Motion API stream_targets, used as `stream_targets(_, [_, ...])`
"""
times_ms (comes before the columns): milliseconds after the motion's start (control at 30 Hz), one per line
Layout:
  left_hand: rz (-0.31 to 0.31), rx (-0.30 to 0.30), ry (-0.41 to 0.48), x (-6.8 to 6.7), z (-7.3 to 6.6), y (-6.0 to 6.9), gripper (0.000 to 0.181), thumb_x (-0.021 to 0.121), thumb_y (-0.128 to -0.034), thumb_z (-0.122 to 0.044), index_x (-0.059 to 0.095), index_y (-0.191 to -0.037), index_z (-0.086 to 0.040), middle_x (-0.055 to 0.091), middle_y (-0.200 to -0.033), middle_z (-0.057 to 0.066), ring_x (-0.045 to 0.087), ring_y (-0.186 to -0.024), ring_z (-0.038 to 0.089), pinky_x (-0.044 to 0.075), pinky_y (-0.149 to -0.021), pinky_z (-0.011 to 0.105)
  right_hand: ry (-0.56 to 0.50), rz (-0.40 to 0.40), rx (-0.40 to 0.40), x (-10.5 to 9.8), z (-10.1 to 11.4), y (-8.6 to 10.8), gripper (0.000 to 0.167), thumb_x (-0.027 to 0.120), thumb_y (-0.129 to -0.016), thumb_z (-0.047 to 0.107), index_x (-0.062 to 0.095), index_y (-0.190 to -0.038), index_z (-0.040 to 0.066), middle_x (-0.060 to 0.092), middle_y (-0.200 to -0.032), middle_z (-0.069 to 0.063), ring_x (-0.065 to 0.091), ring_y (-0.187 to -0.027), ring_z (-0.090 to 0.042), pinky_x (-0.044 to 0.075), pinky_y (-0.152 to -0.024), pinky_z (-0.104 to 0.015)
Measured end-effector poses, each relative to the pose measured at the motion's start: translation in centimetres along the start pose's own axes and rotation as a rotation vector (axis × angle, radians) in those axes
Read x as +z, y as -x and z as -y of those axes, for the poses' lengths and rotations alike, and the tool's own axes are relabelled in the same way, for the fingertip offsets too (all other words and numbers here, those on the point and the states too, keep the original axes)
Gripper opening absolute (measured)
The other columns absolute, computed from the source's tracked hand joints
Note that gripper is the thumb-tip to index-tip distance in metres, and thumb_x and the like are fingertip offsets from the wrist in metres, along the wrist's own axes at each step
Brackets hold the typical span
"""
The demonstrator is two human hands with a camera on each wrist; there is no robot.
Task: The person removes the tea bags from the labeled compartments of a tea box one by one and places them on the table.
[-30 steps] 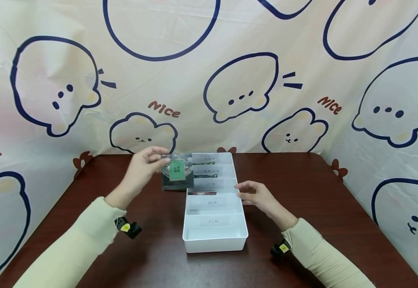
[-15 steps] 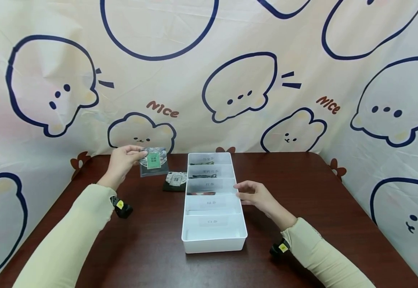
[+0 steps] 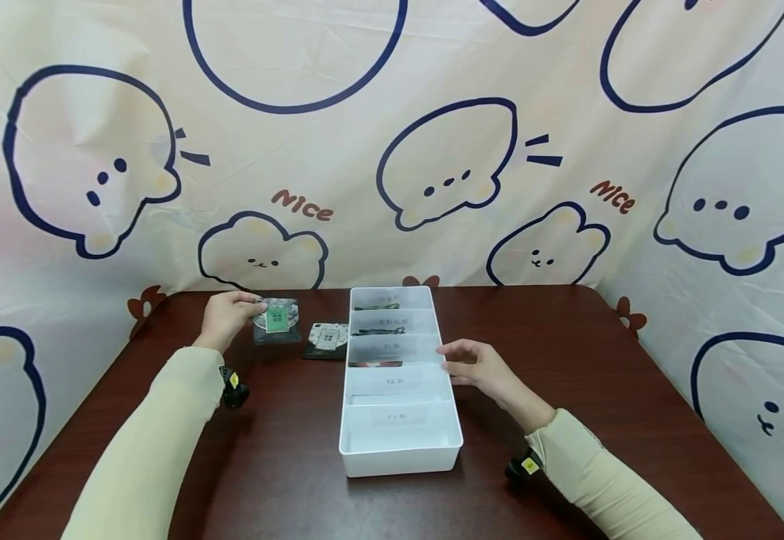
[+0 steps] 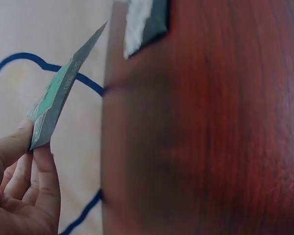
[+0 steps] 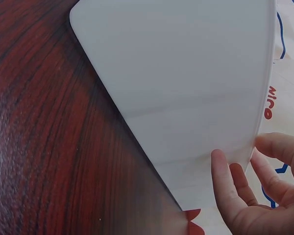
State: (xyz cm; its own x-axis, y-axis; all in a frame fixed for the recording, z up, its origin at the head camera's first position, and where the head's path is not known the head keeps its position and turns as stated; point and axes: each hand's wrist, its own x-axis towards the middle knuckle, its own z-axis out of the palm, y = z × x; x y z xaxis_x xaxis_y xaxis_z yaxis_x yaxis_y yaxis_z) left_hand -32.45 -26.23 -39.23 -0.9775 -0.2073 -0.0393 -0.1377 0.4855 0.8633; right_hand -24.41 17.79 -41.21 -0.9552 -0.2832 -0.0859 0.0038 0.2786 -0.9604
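Observation:
My left hand pinches a dark tea sachet by its edge, thumb on one face and fingers behind. The sachet has a green label; in the head view it is held above the table's back left, and in the left wrist view it tilts, seen nearly edge-on. A second dark sachet with a whitish label lies on the table, against the left side of a long white divided box. On the box's right side my right hand rests its fingertips at the rim and outer wall, fingers loosely bent.
Labelled dividers split the box into several compartments. The three farthest hold sachets whose edges show, such as one with a red edge. Dark brown wood forms the table. A cartoon-printed cloth hangs behind it.
My left hand has carried the green-labelled sachet left, away from the box, then lowered it slightly. That uncovered the second sachet beside the box. My right hand has stayed at the rim.

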Motion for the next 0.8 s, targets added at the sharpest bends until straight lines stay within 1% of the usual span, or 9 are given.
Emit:
stream_targets(67, [0.007, -0.024, -0.004, 0.1, 0.3, -0.2, 0.033, 0.064, -0.0939, -0.024, 0.063, -0.115, 0.002, 0.059, -0.116, 0.017, 0.058, -0.094, 0.028, 0.049, -0.090, 0.045, -0.001, 0.001, 0.000, 0.0, 0.0, 0.0, 0.036, 0.066, -0.090, 0.007, 0.058, -0.124, -0.004, 0.059, -0.120, -0.024, 0.065, -0.094, -0.018, 0.056, -0.084, -0.041])
stream_targets(233, [0.022, -0.067, -0.036, 0.2, 1.4, -0.8, 0.032, 0.066, -0.0930, -0.024, 0.064, -0.114, 0.000, 0.059, -0.118, 0.016, 0.059, -0.089, 0.024, 0.051, -0.086, 0.041, 0.002, 0.002, -0.002, 0.0, 0.0, 0.0, 0.037, 0.066, -0.090, 0.008, 0.058, -0.124, -0.004, 0.058, -0.120, -0.025, 0.064, -0.093, -0.018, 0.056, -0.084, -0.041])
stream_targets(400, [0.029, -0.079, -0.081, 0.6, 2.0, -1.3, 0.032, 0.068, -0.0915, -0.025, 0.066, -0.113, -0.001, 0.059, -0.122, 0.018, 0.061, -0.090, 0.023, 0.053, -0.080, 0.038, 0.002, 0.002, -0.006, -0.1, 0.0, 0.0, 0.038, 0.066, -0.090, 0.007, 0.058, -0.125, -0.005, 0.058, -0.121, -0.026, 0.064, -0.093, -0.018, 0.056, -0.084, -0.041])
stream_targets(500, [0.015, -0.083, -0.113, 0.9, 2.2, -1.5, 0.030, 0.068, -0.0912, -0.024, 0.067, -0.111, -0.001, 0.060, -0.121, 0.019, 0.062, -0.088, 0.023, 0.052, -0.074, 0.034, 0.000, 0.001, -0.011, -0.2, 0.0, 0.0, 0.037, 0.066, -0.090, 0.007, 0.058, -0.124, -0.005, 0.058, -0.120, -0.025, 0.065, -0.092, -0.018, 0.056, -0.083, -0.040])
stream_targets(633, [0.011, -0.092, -0.150, 1.2, 2.3, -1.4, 0.029, 0.068, -0.0913, -0.024, 0.068, -0.110, -0.001, 0.061, -0.118, 0.020, 0.061, -0.084, 0.023, 0.049, -0.067, 0.030, 0.000, 0.004, -0.016, -0.1, -0.1, 0.0, 0.036, 0.067, -0.090, 0.008, 0.059, -0.123, -0.004, 0.059, -0.120, -0.024, 0.065, -0.092, -0.018, 0.056, -0.083, -0.040])
stream_targets(800, [0.009, -0.095, -0.162, 1.5, 2.5, -1.3, 0.029, 0.069, -0.0908, -0.023, 0.068, -0.109, 0.000, 0.061, -0.116, 0.020, 0.060, -0.082, 0.023, 0.049, -0.064, 0.028, 0.000, 0.006, -0.017, -0.1, -0.1, 0.0, 0.036, 0.067, -0.090, 0.008, 0.059, -0.123, -0.004, 0.059, -0.119, -0.023, 0.065, -0.092, -0.018, 0.056, -0.083, -0.040])
